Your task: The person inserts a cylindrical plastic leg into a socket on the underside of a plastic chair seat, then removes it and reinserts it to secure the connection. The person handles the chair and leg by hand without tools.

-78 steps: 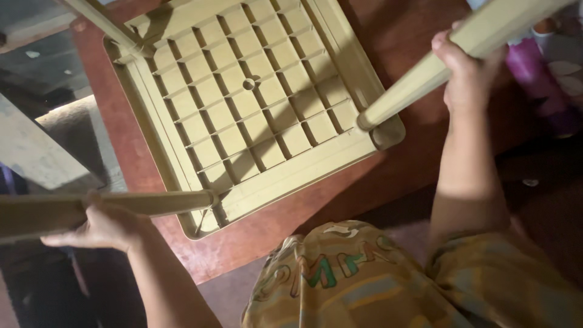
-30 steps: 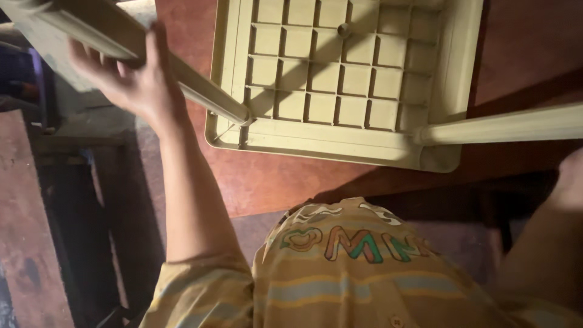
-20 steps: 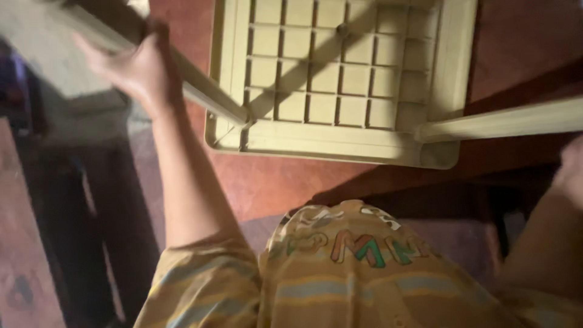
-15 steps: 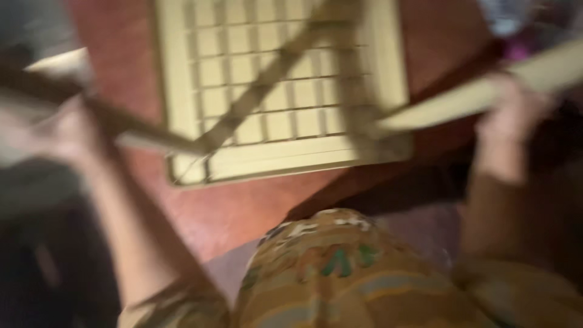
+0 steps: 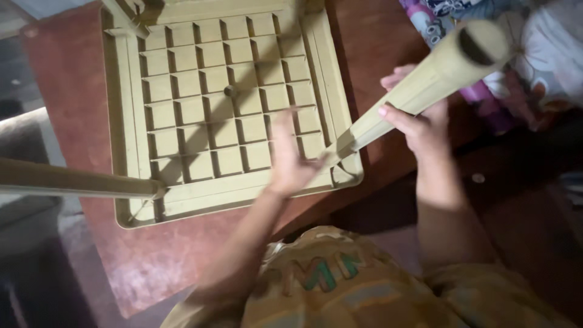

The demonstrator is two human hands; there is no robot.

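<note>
An upside-down beige plastic stool lies on a reddish-brown table, its gridded underside facing up. My right hand grips the near right leg, which points up toward the camera. My left hand, blurred, hovers open over the stool's near right corner, close to that leg's base, fingers spread. The near left leg sticks out to the left, untouched.
Colourful patterned cloth and a purple item lie at the upper right beyond the table. A grey block stands at the left edge. The dark floor shows at the lower right.
My left hand let go of the near left leg and swung right across the stool to its near right corner. The view shifted, and my right hand still holds the right leg.
</note>
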